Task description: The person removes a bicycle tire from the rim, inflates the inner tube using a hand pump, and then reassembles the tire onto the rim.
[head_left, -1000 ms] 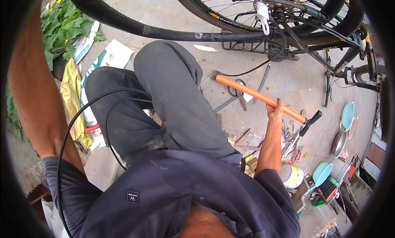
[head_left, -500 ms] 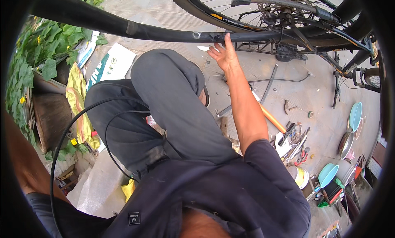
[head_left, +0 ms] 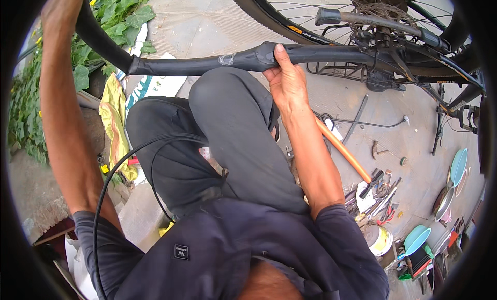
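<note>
A black bicycle inner tube (head_left: 181,66) stretches across in front of my knees, with a shiny scuffed spot and a bulge along it. My right hand (head_left: 289,85) is closed round the tube just beside the bulge, thumb on top. My left hand (head_left: 63,12) is raised at the upper left, close against the tube's upward-bending part. Its fingers are cut off by the picture's edge, so their grip is hidden. Behind the tube lies a bicycle wheel (head_left: 297,29) with a disc brake rotor (head_left: 380,28) and spokes.
An orange-handled tool (head_left: 344,150) and a hammer (head_left: 379,151) lie on the ground at right. Farther down sit loose hand tools (head_left: 380,196), a white bucket (head_left: 378,239) and blue basins (head_left: 417,239). Leafy plants (head_left: 31,108) and a yellow sack (head_left: 111,116) are at left. A black cable (head_left: 106,181) loops near my lap.
My right hand has gone from spread fingers under the tube to closing round it. My left arm has swung up into view. The tube now bends upward at left, and its bulge shows.
</note>
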Action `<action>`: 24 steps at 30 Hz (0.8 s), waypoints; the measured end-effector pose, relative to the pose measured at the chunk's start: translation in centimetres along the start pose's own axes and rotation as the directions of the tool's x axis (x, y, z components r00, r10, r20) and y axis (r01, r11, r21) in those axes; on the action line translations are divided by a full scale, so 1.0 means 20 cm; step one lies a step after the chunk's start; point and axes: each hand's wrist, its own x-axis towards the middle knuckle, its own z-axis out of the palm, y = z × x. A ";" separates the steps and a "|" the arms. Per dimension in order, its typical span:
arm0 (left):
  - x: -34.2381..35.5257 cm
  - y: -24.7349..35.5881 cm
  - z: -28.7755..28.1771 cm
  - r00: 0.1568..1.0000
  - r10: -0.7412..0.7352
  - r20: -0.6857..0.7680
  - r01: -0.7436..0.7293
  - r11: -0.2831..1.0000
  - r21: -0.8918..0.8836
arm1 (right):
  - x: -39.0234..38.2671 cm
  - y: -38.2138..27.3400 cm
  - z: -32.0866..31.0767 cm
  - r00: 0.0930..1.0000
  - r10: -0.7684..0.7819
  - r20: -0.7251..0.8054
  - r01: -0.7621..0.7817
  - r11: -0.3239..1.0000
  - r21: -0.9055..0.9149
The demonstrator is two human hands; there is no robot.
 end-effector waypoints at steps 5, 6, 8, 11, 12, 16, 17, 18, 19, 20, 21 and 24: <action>-0.51 -0.32 0.26 0.829 -0.548 0.112 0.544 0.742 -0.391 | -0.08 -0.17 0.22 0.999 0.016 -0.052 -0.006 0.982 0.191; -0.63 -0.33 0.32 0.715 -0.644 0.273 0.682 0.555 -0.477 | -0.09 -0.19 0.24 0.999 0.014 -0.049 -0.003 0.976 0.217; -0.86 -0.21 0.44 0.516 -0.677 0.525 0.833 0.254 -0.492 | -0.09 -0.24 0.25 0.999 0.024 -0.039 -0.012 0.962 0.272; -1.11 -0.05 0.62 0.124 -0.639 0.759 0.963 -0.107 -0.248 | -0.12 -0.27 0.25 0.998 0.044 -0.049 -0.029 0.963 0.268; -1.17 0.02 0.66 -0.043 -0.610 0.791 0.965 -0.231 -0.126 | -0.12 -0.28 0.25 0.997 0.040 -0.065 -0.022 0.965 0.262; -1.50 0.10 0.95 0.128 -0.009 0.992 0.889 -0.442 -0.119 | -0.10 -0.29 0.25 0.998 0.053 -0.046 -0.036 0.949 0.314; -1.50 0.10 0.97 0.114 0.046 0.992 0.876 -0.476 -0.078 | -0.09 -0.30 0.25 0.998 0.056 -0.015 -0.048 0.945 0.322; -1.48 0.13 1.00 0.098 0.116 0.988 0.865 -0.501 -0.027 | -0.09 -0.32 0.24 0.999 0.048 0.007 -0.047 0.943 0.328; -1.39 0.16 0.94 0.058 0.151 0.987 0.850 -0.526 0.030 | -0.08 -0.32 0.23 0.999 0.047 -0.003 -0.043 0.942 0.332; -1.32 0.18 0.90 0.019 0.188 0.982 0.831 -0.549 0.089 | -0.08 -0.33 0.23 0.999 0.048 -0.013 -0.041 0.942 0.333; -1.30 0.18 0.88 0.015 0.165 0.986 0.835 -0.545 0.078 | -0.10 -0.33 0.24 0.998 0.056 -0.017 -0.047 0.941 0.335; -1.24 0.17 0.91 0.103 0.084 0.991 0.910 -0.411 -0.060 | -0.12 -0.30 0.23 0.995 0.085 -0.046 -0.067 0.951 0.300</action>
